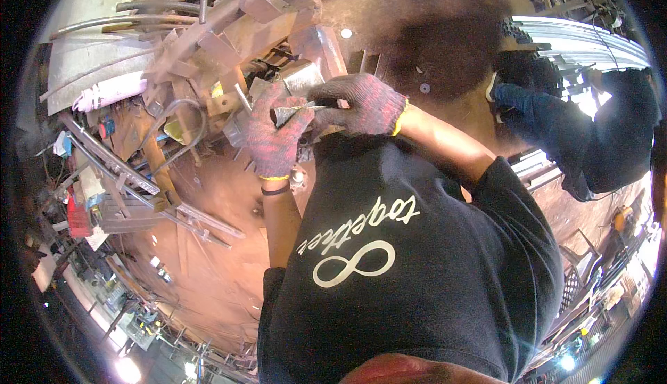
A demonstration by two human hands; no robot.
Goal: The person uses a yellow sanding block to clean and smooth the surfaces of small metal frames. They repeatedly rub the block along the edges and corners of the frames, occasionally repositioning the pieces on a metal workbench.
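Both my hands wear knitted grey-and-red work gloves with yellow cuffs, and they meet in front of my chest. A small grey metal piece (287, 114) with a thin edge running to the right lies between them. My left hand (274, 141) has its thumb and fingers closed around this piece. From the right, my right hand (365, 104) comes in with curled fingers at the thin end of the same piece. Its fingertips are partly hidden. Just beyond the hands sits a shiny metal block or box (302, 77).
Brown metal plates (260, 9) and bars are piled ahead and to the left. A pale wrapped roll (111, 96) and a long slotted metal rail (114, 164) lie at left. Another person (597, 130) in dark clothes bends at the right, by stacked silvery lengths (583, 36).
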